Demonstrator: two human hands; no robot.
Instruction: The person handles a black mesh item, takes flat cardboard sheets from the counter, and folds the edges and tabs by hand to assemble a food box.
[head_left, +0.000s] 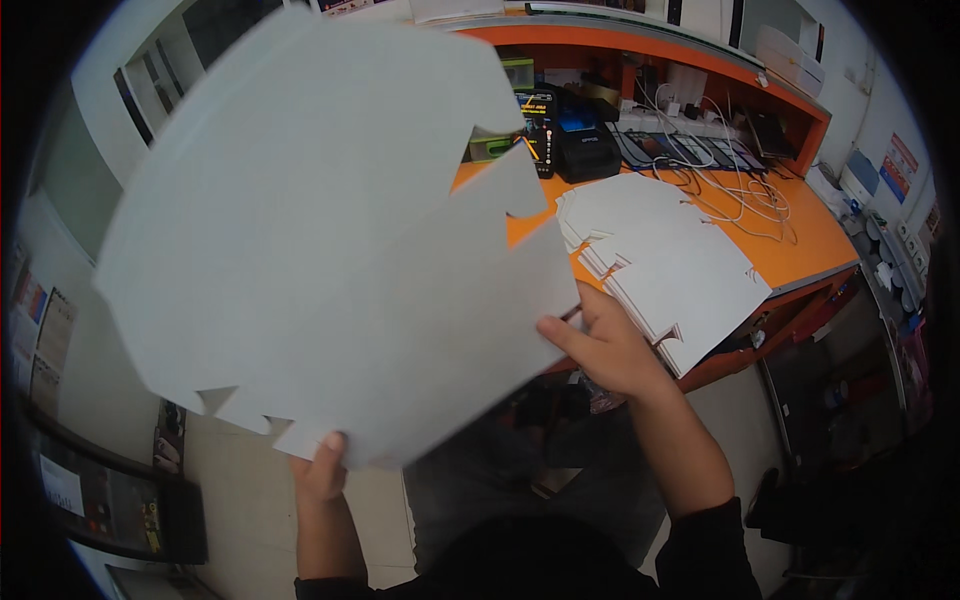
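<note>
Holding a large white sheet (340,240) up in front of the body w/ both hands, near edge toward the torso, bulk of it spreading up, away & to the L. L hand (322,470) is clamped on the near L corner: thumb flat on the upper face, fingers mostly hidden underneath. R hand (615,345) pinches the R edge nr its close corner, thumb on top, other fingers tucked behind; their exact contact can't be made out. So the sheet lies btwn the hands & mostly beyond them, gripped only at its margin. Notches are cut into both sides: a couple just past the L hand, bigger ones up the R side above the R hand.

Just past the R hand, a stack of white sheets (690,265) w/ similar notches lies on the orange desk (825,225), edges slightly fanned. Behind it: tangled white cables (745,200), a row of flat dark devices (690,150), a boxy black machine (587,150) & an upright phone (537,125), partly covered by the held sheet's edge.
</note>
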